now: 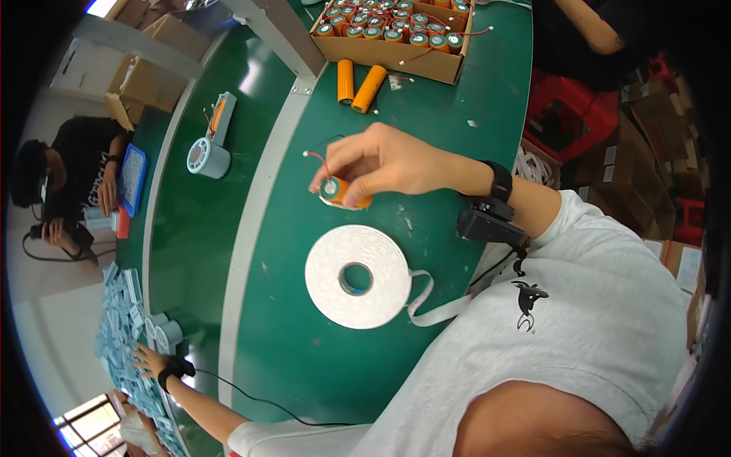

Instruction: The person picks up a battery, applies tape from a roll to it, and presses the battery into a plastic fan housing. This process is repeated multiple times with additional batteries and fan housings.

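My right hand (pixel 381 164) pinches a short orange cylindrical battery cell (pixel 346 192) just above the green table (pixel 304 358). The cell has a teal end cap, and a thin red wire (pixel 318 161) curls up from it past my fingertips. A black watch sits on that wrist. A large roll of white tape (pixel 358 276) lies flat just below the cell, its loose end trailing to the right. My left hand (pixel 150 358), with a black wristband, reaches far to the lower left and rests with fingers spread on a pile of light blue pieces (pixel 122 320).
A cardboard box (pixel 396 57) of wired orange cells stands at the far edge, with two loose orange cells (pixel 358 85) in front of it. A pale blue round holder (pixel 208 158) sits on the left table. Another person (pixel 76 167) sits at the left by a blue tray (pixel 131 179). Red stools (pixel 571 114) stand to the right.
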Motion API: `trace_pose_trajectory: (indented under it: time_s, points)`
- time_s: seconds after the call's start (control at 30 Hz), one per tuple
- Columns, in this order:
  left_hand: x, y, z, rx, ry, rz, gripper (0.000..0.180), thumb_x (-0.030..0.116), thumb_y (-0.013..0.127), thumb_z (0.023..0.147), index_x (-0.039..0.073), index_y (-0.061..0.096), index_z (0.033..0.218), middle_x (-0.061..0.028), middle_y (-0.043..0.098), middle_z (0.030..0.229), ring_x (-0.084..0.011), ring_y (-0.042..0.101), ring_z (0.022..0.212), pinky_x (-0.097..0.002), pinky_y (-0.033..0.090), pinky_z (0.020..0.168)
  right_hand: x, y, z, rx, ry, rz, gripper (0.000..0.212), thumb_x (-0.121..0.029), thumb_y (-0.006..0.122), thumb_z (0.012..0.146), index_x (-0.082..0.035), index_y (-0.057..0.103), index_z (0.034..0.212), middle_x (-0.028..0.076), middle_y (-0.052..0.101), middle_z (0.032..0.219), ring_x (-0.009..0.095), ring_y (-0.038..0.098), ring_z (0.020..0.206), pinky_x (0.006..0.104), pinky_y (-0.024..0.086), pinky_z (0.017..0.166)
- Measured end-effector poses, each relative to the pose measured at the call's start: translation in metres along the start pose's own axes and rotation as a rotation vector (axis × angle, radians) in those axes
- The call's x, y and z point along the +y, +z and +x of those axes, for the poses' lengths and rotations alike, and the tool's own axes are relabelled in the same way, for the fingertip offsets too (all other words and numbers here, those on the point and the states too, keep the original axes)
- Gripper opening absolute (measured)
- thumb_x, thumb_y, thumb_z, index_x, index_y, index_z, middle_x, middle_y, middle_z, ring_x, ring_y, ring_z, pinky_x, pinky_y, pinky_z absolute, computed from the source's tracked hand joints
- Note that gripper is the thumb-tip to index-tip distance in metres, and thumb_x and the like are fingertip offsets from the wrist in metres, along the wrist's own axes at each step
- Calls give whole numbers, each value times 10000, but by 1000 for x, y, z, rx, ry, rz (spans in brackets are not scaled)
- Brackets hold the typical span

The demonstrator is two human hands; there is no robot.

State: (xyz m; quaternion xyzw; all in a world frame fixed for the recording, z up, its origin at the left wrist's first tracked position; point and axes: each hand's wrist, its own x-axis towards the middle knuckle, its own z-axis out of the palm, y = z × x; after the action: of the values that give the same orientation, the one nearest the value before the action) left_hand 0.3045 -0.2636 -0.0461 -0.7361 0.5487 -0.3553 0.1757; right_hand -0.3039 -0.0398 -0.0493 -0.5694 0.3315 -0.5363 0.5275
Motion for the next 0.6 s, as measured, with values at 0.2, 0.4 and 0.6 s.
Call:
trace_pose_trajectory:
  time_s: [0.2, 0.4, 0.6]
  points:
    - [-31, 96, 28, -333, 297, -946, 656, 246, 702, 638, -62, 455, 1161, -255, 412, 1221, -385, 394, 1130, -410, 356, 920, 0, -2, 4, 33, 116, 77, 291, 60, 632, 702, 58, 588, 990, 81, 529, 937, 140, 569, 803, 241, 484, 764]
    - [2, -112, -155, -95, 107, -824, 739, 353, 753, 596, -115, 477, 1096, -268, 463, 1095, -388, 447, 1018, -416, 351, 895, -2, 6, -1, -11, -111, -89, 279, 79, 646, 676, 37, 604, 948, 75, 537, 932, 144, 559, 856, 262, 489, 785]
    - [53, -221, -304, -244, -80, -968, 767, 338, 730, 621, -51, 421, 1206, -261, 441, 1201, -372, 411, 1130, -379, 324, 951, -17, 48, -22, -90, -132, 241, 235, 95, 635, 668, 16, 622, 888, 68, 547, 908, 147, 556, 856, 249, 489, 770]
